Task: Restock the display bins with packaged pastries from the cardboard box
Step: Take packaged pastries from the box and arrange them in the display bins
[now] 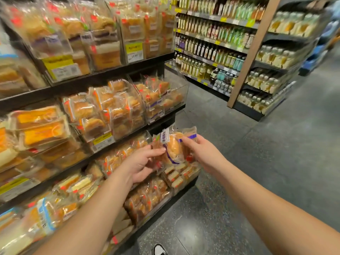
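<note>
Both hands hold wrapped pastry packs (173, 148) at the end of a stocked bakery shelf: the left hand (142, 163) pinches one side, the right hand (201, 150) grips the other. They hover just above the lower display bin (181, 178). Best practice: lower them label-forward, flat, without crushing neighbours. No cardboard box is visible.

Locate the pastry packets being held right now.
Centre of the head view: pastry packets held between left hand and right hand, before the lower display bins.
</note>
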The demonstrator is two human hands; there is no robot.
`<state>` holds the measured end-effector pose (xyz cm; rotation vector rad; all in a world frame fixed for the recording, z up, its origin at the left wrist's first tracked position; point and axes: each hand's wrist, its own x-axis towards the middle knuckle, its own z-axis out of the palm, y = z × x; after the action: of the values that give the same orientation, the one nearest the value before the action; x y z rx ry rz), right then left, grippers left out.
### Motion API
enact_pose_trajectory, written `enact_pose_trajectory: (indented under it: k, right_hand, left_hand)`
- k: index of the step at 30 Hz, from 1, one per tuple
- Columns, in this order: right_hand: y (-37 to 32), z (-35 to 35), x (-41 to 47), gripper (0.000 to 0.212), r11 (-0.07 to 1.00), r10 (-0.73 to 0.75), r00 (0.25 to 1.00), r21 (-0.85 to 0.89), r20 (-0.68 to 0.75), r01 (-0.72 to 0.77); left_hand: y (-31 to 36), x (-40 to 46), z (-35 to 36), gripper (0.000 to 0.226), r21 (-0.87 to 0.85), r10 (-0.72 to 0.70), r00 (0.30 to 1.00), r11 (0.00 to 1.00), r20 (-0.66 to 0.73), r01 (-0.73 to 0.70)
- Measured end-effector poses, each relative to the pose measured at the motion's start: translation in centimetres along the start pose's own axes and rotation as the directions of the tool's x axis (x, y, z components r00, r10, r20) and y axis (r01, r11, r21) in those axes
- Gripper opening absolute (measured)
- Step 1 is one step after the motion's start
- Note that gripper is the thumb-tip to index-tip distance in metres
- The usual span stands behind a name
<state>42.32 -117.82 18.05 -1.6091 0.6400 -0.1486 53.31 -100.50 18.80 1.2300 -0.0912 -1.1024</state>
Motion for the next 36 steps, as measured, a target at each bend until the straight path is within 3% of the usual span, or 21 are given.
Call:
enact_pose_trajectory:
  k: [5, 8, 11, 13, 16, 22, 25, 29, 33, 36]
  right_hand:
    - [-2.2, -2.2, 5.6, 0.052, 1.0, 0.022, 0.998, -0.009, 0.053, -0.021]
    - [-3.4, -4.0, 8.4, 0.049, 0.997, 0.078, 0.993, -0.005, 0.094, -0.078]
    - [-5.5, -6.3, 11.0, 0.045, 0.989, 0.139, 0.977, -0.07, 0.162, -0.13]
    - [-7.1, -7.7, 12.9, 0.034, 0.984, 0.169, 0.958, -0.101, 0.231, -0.149]
    - [-9.2, -9.3, 16.5, 0.031, 0.969, 0.176, 0.933, -0.221, 0.315, -0.108]
    - [-12.6, -10.8, 24.1, 0.032, 0.923, 0.259, 0.815, -0.383, 0.519, -0.049]
    - [-13.6, -12.4, 27.4, 0.038, 0.957, 0.248, 0.749, -0.276, 0.615, -0.09]
    - [-13.0, -15.1, 31.4, 0.05, 0.974, 0.093, 0.688, 0.076, 0.719, -0.212]
    - [-10.6, -14.2, 33.9, 0.06, 0.988, -0.038, 0.733, 0.137, 0.679, -0.076]
    - [-10.5, -13.6, 34.5, 0.054, 0.993, -0.023, 0.761, 0.103, 0.649, -0.057]
  left_hand:
    - [3.6, 5.0, -1.1, 0.071, -0.047, -0.002, 0.996, 0.999, 0.092, 0.006]
    - [4.5, 7.2, -1.7, 0.063, -0.167, 0.013, 0.997, 0.986, 0.082, 0.001]
    - [6.0, 8.8, -1.9, 0.044, -0.173, 0.075, 0.997, 0.982, 0.023, -0.07]
    - [7.1, 9.8, -2.1, 0.054, -0.169, 0.134, 0.99, 0.978, 0.053, -0.124]
    - [8.8, 11.7, -1.7, 0.094, -0.056, 0.178, 0.969, 0.984, 0.171, -0.171]
    - [11.8, 16.4, 1.2, 0.1, 0.159, 0.135, 0.945, 0.969, 0.298, -0.189]
    - [12.3, 18.7, 2.9, 0.101, 0.083, 0.196, 0.957, 0.972, 0.213, -0.218]
    - [12.3, 21.8, 4.4, 0.095, -0.157, 0.32, 0.947, 0.934, -0.041, -0.322]
    - [11.9, 24.7, 6.2, 0.074, -0.319, 0.37, 0.92, 0.863, -0.128, -0.391]
    - [11.8, 25.9, 7.6, 0.078, -0.336, 0.365, 0.919, 0.855, -0.15, -0.395]
